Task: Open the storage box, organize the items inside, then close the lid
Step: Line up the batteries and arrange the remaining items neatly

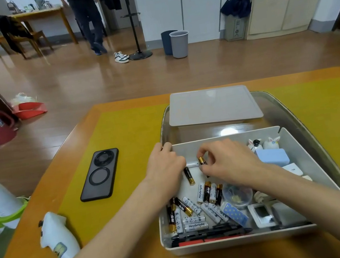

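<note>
The lid (212, 107) is already off and lies over the far end of the clear box (295, 114). At the near end of the box is a white tray (232, 243), and both hands are in its far left part.

The right hand (229, 162) pinches a black and gold battery (202, 160) between the thumb and the first fingers (206, 148). This battery stands almost upright, with the gold end up. Just to its left a white battery (192, 164) lies flat, its long axis going left to right, and its right end is touching or nearly touching the held one. Its left end goes under the left hand (165, 164), whose fingers are curled down at the far left corner of the tray. I cannot tell if this hand grips the white battery or only rests there.

I think the step now is to put the batteries in a row at this corner. For that, the held battery must probably be turned down until its axis agrees with the white one.

The rest of the batteries are in a loose pile (198, 208) on the near side of both hands, pointing in many directions. The right hand seems a little nearer to it. A phone (101, 174) lies on the table (120, 125), well to the left of the box.
</note>
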Available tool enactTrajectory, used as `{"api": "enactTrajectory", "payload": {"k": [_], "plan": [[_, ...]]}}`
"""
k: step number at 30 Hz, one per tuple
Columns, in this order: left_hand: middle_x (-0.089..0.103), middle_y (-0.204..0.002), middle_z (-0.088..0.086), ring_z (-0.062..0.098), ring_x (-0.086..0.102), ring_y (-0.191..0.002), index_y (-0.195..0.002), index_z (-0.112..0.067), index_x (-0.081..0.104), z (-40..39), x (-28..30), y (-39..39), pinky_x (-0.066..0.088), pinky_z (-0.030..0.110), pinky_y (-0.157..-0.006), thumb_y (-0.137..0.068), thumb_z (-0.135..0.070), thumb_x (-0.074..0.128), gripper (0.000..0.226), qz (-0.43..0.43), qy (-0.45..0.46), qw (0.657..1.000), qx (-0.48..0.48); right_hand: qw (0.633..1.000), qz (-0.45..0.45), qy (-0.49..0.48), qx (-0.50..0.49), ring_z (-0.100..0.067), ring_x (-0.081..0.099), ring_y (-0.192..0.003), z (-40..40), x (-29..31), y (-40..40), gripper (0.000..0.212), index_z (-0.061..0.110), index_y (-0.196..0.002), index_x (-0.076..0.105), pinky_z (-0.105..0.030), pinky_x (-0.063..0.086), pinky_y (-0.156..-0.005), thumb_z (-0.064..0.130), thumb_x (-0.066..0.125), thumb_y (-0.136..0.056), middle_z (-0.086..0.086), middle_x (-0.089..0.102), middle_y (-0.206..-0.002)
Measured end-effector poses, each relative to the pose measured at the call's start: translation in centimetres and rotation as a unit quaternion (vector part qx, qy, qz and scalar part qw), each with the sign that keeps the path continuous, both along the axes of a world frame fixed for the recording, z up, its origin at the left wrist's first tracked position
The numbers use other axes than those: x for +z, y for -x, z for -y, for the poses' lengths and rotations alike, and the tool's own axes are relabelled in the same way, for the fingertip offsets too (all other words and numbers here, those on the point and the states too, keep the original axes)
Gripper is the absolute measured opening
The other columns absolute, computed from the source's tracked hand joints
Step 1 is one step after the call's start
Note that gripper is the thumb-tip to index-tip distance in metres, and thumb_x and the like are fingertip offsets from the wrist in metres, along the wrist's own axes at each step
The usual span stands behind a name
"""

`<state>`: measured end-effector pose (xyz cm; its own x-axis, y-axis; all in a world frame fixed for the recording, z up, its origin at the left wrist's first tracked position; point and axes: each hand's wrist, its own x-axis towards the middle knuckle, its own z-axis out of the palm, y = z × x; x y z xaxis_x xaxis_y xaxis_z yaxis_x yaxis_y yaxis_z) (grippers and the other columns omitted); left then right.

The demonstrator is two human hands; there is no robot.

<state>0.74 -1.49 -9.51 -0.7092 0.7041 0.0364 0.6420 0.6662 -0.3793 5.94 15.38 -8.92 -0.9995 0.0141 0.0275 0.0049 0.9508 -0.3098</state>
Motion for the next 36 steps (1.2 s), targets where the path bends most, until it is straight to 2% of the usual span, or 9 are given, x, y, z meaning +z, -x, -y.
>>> {"api": "enactTrajectory", "payload": {"k": [5, 8, 15, 21, 26, 28, 32, 34, 36], "plan": [[0.066, -0.082, -0.008, 0.017, 0.057, -0.085, -0.090, -0.028, 0.069, 2.6, 2.4, 0.4, 0.035, 0.029, -0.061, -0.093, -0.034, 0.055, 0.016, 0.078, -0.233, 0.969, 0.008, 0.999, 0.026, 0.018, 0.017, -0.019, 0.066, -0.088, 1.4, -0.8, 0.6, 0.027, 0.035, -0.109, 0.065, -0.039, 0.055, -0.080, 0.044, 0.068, -0.084, 0.008, 0.070, -0.090], [0.066, -0.078, -0.016, 0.012, 0.057, -0.078, -0.089, -0.033, 0.069, 5.2, 3.4, 0.7, 0.035, 0.026, -0.052, -0.091, -0.039, 0.054, 0.016, 0.048, -0.280, 0.957, 0.051, 0.998, 0.044, 0.029, 0.036, -0.019, 0.067, -0.091, 3.1, -1.2, 1.6, 0.031, 0.034, -0.112, 0.066, -0.040, 0.056, -0.082, 0.046, 0.070, -0.083, 0.006, 0.072, -0.093], [0.071, -0.086, -0.012, 0.018, 0.065, -0.082, -0.101, -0.033, 0.070, 8.0, 3.3, 1.3, 0.051, 0.031, -0.061, -0.094, -0.045, 0.051, 0.023, 0.064, -0.228, 0.962, 0.135, 0.997, 0.028, 0.025, 0.068, -0.020, 0.065, -0.095, 4.9, -1.9, 2.8, 0.032, 0.032, -0.123, 0.063, -0.040, 0.055, -0.083, 0.041, 0.060, -0.093, 0.005, 0.071, -0.102], [0.070, -0.086, -0.008, 0.021, 0.064, -0.080, -0.101, -0.033, 0.070, 7.5, 3.5, 1.3, 0.047, 0.030, -0.056, -0.094, -0.045, 0.050, 0.025, 0.073, -0.242, 0.960, 0.118, 0.975, 0.003, -0.193, 0.108, -0.026, 0.067, -0.084, 1.5, -1.4, 2.6, 0.022, 0.025, -0.103, 0.064, -0.040, 0.057, -0.075, 0.028, 0.042, -0.099, 0.000, 0.070, -0.094], [0.069, -0.085, -0.007, 0.020, 0.063, -0.077, -0.100, -0.033, 0.070, 6.9, 4.0, 1.0, 0.053, 0.031, -0.058, -0.095, -0.045, 0.049, 0.025, 0.081, -0.245, 0.960, 0.108, 0.955, 0.002, -0.261, 0.142, -0.029, 0.068, -0.083, 2.8, -2.6, 3.1, 0.009, 0.020, -0.094, 0.059, -0.037, 0.053, -0.067, 0.025, 0.052, -0.098, -0.004, 0.069, -0.093], [0.069, -0.085, -0.006, 0.020, 0.063, -0.077, -0.098, -0.032, 0.070, 6.7, 4.2, 0.7, 0.046, 0.029, -0.054, -0.095, -0.045, 0.050, 0.025, 0.078, -0.240, 0.961, 0.111, 0.954, 0.001, -0.267, 0.134, -0.030, 0.068, -0.082, 3.2, -2.7, 3.3, 0.010, 0.019, -0.093, 0.060, -0.035, 0.045, -0.063, 0.025, 0.053, -0.097, -0.006, 0.070, -0.092], [0.067, -0.084, -0.007, 0.019, 0.060, -0.076, -0.098, -0.031, 0.069, 6.4, 4.4, 0.0, 0.040, 0.029, -0.053, -0.096, -0.039, 0.051, 0.020, 0.079, -0.240, 0.963, 0.097, 0.965, 0.007, -0.240, 0.105, -0.030, 0.066, -0.082, 2.8, -0.6, 2.7, 0.017, 0.019, -0.096, 0.065, -0.038, 0.055, -0.070, 0.024, 0.051, -0.089, -0.005, 0.069, -0.090], [0.067, -0.092, -0.007, 0.018, 0.060, -0.088, -0.103, -0.030, 0.068, 6.0, 4.3, -0.3, 0.049, 0.032, -0.063, -0.096, -0.034, 0.053, 0.017, 0.098, -0.233, 0.966, 0.052, 0.973, 0.015, -0.204, 0.110, -0.027, 0.065, -0.086, 2.1, 1.4, 2.1, 0.016, 0.023, -0.096, 0.067, -0.036, 0.053, -0.071, 0.027, 0.055, -0.087, -0.002, 0.069, -0.089], [0.065, -0.105, -0.003, 0.020, 0.056, -0.102, -0.112, -0.031, 0.065, 4.9, 3.8, -1.1, 0.049, 0.035, -0.083, -0.094, -0.033, 0.057, 0.019, 0.137, -0.179, 0.974, -0.012, 0.974, 0.072, -0.163, 0.139, -0.016, 0.061, -0.082, 1.0, 3.0, 1.0, 0.012, 0.029, -0.094, 0.067, -0.031, 0.047, -0.066, 0.036, 0.064, -0.085, 0.010, 0.066, -0.083]]}}
